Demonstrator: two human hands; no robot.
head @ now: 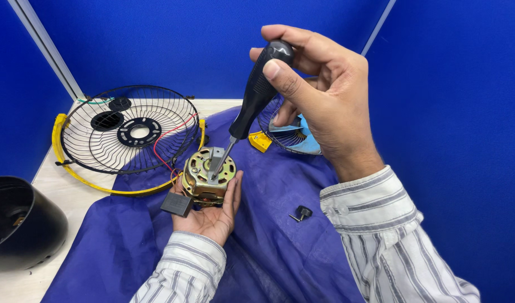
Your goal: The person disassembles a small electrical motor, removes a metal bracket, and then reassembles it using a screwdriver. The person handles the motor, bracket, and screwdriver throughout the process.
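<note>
Head view: a person in a striped shirt works with both bare hands over a blue cloth [280,224] spread on a pale bench [61,196], with blue partition walls behind.
Left hand: the left hand [212,216] lies palm up at near centre, its fingers [234,193] curled around the underside of a round brass-coloured metal fan motor [208,177], cradling it.
Motor: it sits in the palm just above the cloth, its flat face turned up; red and yellow wires [170,143] run from it to the far left, and a small dark grey box-shaped capacitor [176,203] hangs at its near left side, touching the palm's edge.
Right hand: the right hand [319,95] is raised at far centre-right, its fingers closed around the top of a black-handled screwdriver [252,98], thumb pressed along the handle.
Screwdriver: it slants down to the left, the metal tip meeting the motor's upper face.
Far left: a black wire fan guard with a yellow rim [123,137] lies flat on the bench, touching the cloth's edge.
Far centre: a second wire guard with a light blue blade [297,137] shows behind the right hand.
Near left: a black dome-shaped plastic housing [19,221] rests at the bench edge.
Near centre-right: a small black knob [302,213] lies on the cloth, apart from both hands.
</note>
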